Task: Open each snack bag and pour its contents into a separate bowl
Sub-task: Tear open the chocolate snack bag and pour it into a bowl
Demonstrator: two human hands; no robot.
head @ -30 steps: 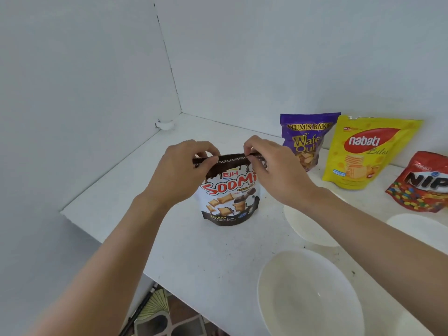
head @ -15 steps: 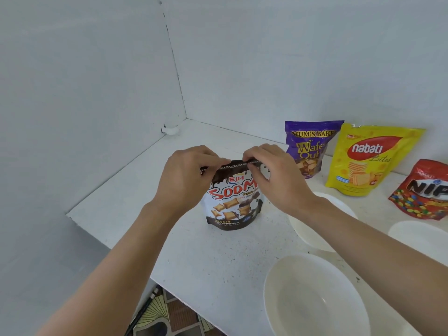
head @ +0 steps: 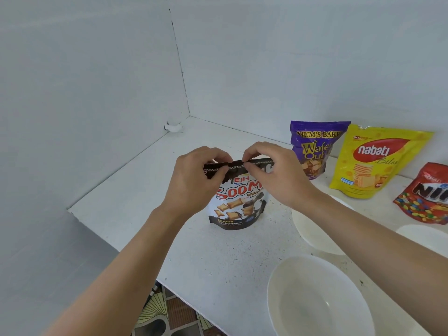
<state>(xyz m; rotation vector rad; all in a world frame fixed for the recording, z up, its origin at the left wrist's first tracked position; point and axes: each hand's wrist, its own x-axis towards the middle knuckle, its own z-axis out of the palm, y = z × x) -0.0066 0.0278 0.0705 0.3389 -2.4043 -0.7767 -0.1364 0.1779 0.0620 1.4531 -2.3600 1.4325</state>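
A Soomi cereal snack bag (head: 238, 202) is standing upright on the white counter (head: 135, 197), and every place below is being given relative to it. The left hand (head: 194, 180) is pinching the left part of the bag's dark top seal, thumb and fingers closed on the strip. The right hand (head: 274, 173) is pinching the same strip just right of the left hand, its fingertips (head: 248, 163) clamped on the seal close to the other hand's. The bag's top is looking sealed.

Behind and to the right of the bag, a purple Mum's Bake wafer bag (head: 315, 146) is leaning against the back wall. Further right a yellow Nabati Bites bag (head: 373, 163) is standing, and beyond that a red Nips candy bag (head: 429, 195) is sitting at the frame edge. Just right of the Soomi bag, a white bowl (head: 312, 236) is lying partly under the right forearm. Nearer the camera and to the right, a second white bowl (head: 315, 299) is sitting, its inside showing nothing in it. A third bowl's rim (head: 424, 236) is showing far right.
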